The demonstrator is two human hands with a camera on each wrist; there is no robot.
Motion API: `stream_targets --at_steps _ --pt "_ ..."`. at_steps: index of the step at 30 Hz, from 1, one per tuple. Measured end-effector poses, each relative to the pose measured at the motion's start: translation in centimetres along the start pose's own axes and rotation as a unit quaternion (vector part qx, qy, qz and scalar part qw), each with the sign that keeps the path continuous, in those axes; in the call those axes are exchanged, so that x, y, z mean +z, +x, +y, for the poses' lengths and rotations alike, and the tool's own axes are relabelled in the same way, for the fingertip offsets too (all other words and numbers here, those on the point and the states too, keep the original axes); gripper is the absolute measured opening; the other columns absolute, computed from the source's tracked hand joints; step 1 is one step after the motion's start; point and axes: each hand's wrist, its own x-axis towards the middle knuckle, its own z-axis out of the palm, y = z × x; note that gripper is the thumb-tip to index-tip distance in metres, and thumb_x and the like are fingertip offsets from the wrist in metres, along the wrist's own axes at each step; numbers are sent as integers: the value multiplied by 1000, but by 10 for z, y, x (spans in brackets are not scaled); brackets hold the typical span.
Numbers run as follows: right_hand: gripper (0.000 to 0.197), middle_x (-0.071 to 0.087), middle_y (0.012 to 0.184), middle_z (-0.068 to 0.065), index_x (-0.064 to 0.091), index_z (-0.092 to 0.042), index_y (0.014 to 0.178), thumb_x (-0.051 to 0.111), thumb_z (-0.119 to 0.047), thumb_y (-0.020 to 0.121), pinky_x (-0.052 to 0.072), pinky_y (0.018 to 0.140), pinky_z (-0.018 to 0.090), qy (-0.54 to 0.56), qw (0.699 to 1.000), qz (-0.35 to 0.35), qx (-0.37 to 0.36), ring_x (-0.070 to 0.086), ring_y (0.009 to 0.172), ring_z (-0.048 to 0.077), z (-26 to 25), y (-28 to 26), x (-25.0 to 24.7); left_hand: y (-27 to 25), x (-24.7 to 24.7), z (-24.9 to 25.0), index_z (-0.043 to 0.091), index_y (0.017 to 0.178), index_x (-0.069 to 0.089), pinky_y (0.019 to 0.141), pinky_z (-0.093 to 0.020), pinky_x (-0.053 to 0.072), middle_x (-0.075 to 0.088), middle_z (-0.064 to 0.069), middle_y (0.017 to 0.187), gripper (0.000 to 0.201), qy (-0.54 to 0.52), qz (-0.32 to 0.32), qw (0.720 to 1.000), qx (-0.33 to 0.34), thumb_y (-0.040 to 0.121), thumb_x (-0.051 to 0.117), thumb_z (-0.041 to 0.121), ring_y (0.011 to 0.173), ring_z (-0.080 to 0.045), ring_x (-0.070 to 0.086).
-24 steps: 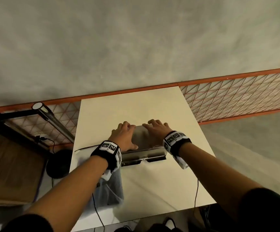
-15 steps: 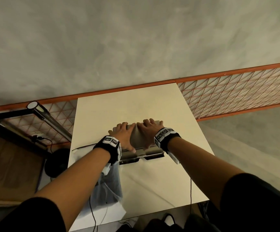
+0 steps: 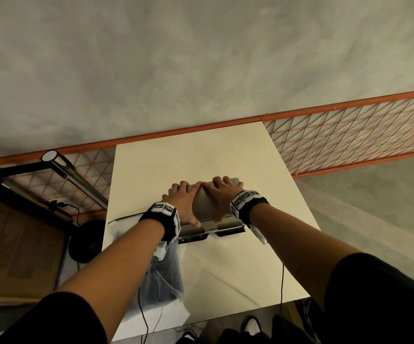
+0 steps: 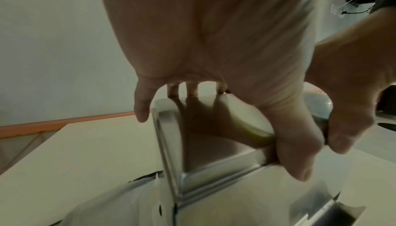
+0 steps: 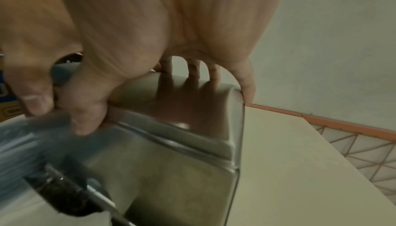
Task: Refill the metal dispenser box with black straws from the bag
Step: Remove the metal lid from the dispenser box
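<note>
The metal dispenser box (image 3: 207, 207) stands in the middle of the cream table (image 3: 201, 150). My left hand (image 3: 184, 202) and right hand (image 3: 222, 197) both grip its curved lid (image 4: 214, 128), fingers hooked over the far edge and thumbs pressed on the near edge. The two thumbs lie side by side in the right wrist view, on the lid (image 5: 182, 102). Something dark lies in the front dispensing tray (image 5: 64, 195). The clear plastic bag (image 3: 168, 269) lies on the table under my left forearm, just left of the box. Its straws are hard to make out.
An orange wire-mesh shelf (image 3: 349, 135) runs behind and to the right of the table, against a grey wall. A metal tube on a black arm (image 3: 74, 180) and a cardboard box (image 3: 10, 244) are at the left. Thin cables (image 3: 282, 281) hang over the table's near edge.
Both hands have slid toward each other along the lid, so the thumbs now meet at its front edge. The box has stayed in place.
</note>
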Motion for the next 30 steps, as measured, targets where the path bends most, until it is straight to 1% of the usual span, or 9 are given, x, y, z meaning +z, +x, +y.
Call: stream_targets --at_steps 6,11,17,21,23,26,28,30 --pt "129 36 135 1 13 -39 147 84 -68 43 40 89 67 4 1000 7 -5 36 123 31 3 -2 1 -1 -1 -1 39 156 3 98 -56 46 28 -4 146 136 7 14 1000 9 50 83 69 134 -33 30" --pt "128 37 135 1 12 -40 146 82 -69 43 41 89 66 17 1000 18 -13 37 124 32 6 -4 -2 -3 -7 0 39 156 5 98 -55 45 30 -4 143 136 18 20 1000 8 49 82 70 133 -32 31" --pt "130 34 138 3 10 -39 147 80 -72 43 42 88 66 3 998 54 -32 37 124 32 14 -21 -7 -18 -13 8 37 155 6 97 -54 44 30 -5 142 133 30 54 998 9 50 79 73 131 -33 31" --pt "130 37 135 6 11 -37 149 73 -80 43 43 85 64 -36 995 77 -46 41 120 33 24 -47 -8 -39 -8 28 35 155 6 100 -56 43 29 -6 142 134 17 83 996 19 49 76 78 131 -32 31" --pt "129 37 137 7 10 -37 150 70 -80 44 43 86 63 -45 995 79 -51 40 121 34 30 -68 -1 -50 1 45 34 157 4 102 -59 42 26 -8 146 136 18 81 996 26 50 75 80 134 -34 28" --pt "132 34 141 8 5 -39 150 75 -75 44 40 90 63 -50 996 66 -45 37 123 33 40 -103 18 -66 22 74 32 157 0 106 -63 38 19 -10 154 136 16 72 996 48 55 76 79 140 -37 22" --pt "132 33 142 7 5 -39 150 75 -75 44 39 91 63 -49 997 50 -37 36 124 33 47 -126 35 -75 39 95 32 158 -3 109 -65 35 14 -7 158 136 3 55 996 66 58 77 78 144 -39 19" --pt "132 34 141 6 4 -41 150 75 -75 44 40 91 64 -40 999 26 -27 36 124 33 53 -144 54 -79 59 113 33 158 -3 110 -64 35 15 -6 158 134 -8 42 996 84 60 77 77 143 -37 20"
